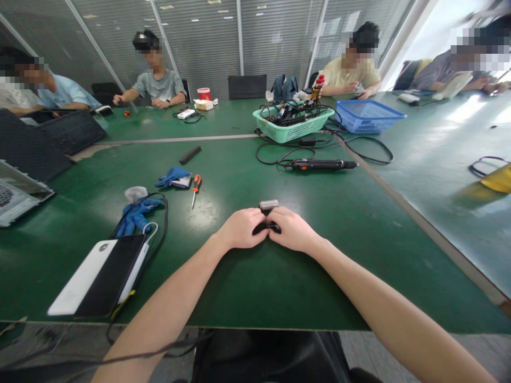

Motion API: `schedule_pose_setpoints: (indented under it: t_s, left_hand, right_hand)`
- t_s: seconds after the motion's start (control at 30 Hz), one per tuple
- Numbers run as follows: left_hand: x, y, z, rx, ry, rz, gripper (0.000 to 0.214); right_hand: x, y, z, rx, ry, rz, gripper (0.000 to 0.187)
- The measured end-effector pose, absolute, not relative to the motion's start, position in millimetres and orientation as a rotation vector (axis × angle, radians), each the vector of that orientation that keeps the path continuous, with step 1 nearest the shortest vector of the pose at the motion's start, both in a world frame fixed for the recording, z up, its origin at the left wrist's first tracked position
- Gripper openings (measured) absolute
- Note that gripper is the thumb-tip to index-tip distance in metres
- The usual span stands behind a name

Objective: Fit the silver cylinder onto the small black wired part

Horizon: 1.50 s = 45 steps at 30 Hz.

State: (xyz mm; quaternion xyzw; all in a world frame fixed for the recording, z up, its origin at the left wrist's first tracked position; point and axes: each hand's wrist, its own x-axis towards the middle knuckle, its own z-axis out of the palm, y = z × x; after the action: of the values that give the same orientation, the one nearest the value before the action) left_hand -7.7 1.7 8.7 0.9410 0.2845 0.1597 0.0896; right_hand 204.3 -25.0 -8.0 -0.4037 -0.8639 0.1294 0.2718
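Note:
My left hand (244, 229) and my right hand (294, 229) meet low over the green table, fingers closed around a small black part (260, 229). Its shape is mostly hidden by my fingers, so its kind does not show. Just beyond my fingertips is a short silver cylinder (269, 204); whether it is joined to the black part I cannot tell. To the left lies a screwdriver (196, 185) with an orange and black handle, apart from both hands.
Blue gloves (174, 177), a dark bar (190, 155) and a white-and-black phone-like device (98, 276) with a cable lie left. Ahead are a corded electric screwdriver (323, 165), a green basket (293, 130) of tools and a blue basket (369, 116). Several people sit around the table.

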Motion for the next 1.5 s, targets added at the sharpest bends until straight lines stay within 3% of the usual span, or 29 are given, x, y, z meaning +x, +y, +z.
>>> schedule_pose_setpoints:
  t_s: [1.5]
  left_hand:
    - [-6.6,1.6,6.9,2.798,0.847,0.481,0.017]
  right_hand:
    - [202.1,-26.3,-6.6,-1.1,-2.31,0.353,0.012]
